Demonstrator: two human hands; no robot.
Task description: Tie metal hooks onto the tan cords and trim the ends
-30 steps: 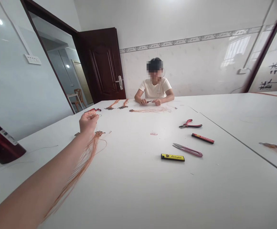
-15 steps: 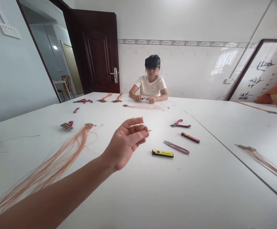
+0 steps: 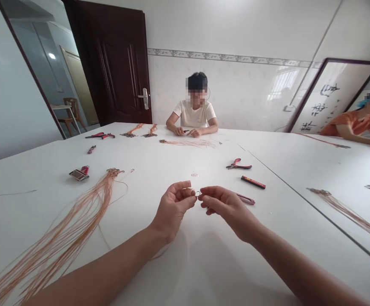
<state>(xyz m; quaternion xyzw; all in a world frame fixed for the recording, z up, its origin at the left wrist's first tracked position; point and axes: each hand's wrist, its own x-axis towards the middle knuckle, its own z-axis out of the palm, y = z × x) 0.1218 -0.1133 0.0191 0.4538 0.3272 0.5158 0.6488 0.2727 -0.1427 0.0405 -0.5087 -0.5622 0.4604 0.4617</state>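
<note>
In front of me my left hand [image 3: 175,208] is closed in a pinch, thumb against fingers. My right hand [image 3: 228,208] meets it from the right, its thumb and fingertips pinched too. A tiny dark curved fish hook [image 3: 198,193] shows between the two sets of fingertips; the rest of it is hidden. A thin pale line [image 3: 159,255] loops below my left wrist. To the left lies a bundle of orange fishing lines [image 3: 98,204], with several hooks [image 3: 116,171] at its far end. Behind my right hand, pink thread snips [image 3: 248,199] are partly covered.
Red-handled pliers [image 3: 238,165] and a red lighter [image 3: 253,182] lie to the right. A small box [image 3: 79,174] sits at left. More line bundles [image 3: 327,197] lie at right and far back. One person [image 3: 195,114] sits opposite, another [image 3: 357,121] at far right.
My right hand has come in from out of view and met my left hand at the hook. My left hand has lowered. The yellow lighter is now hidden, and the view has shifted right.
</note>
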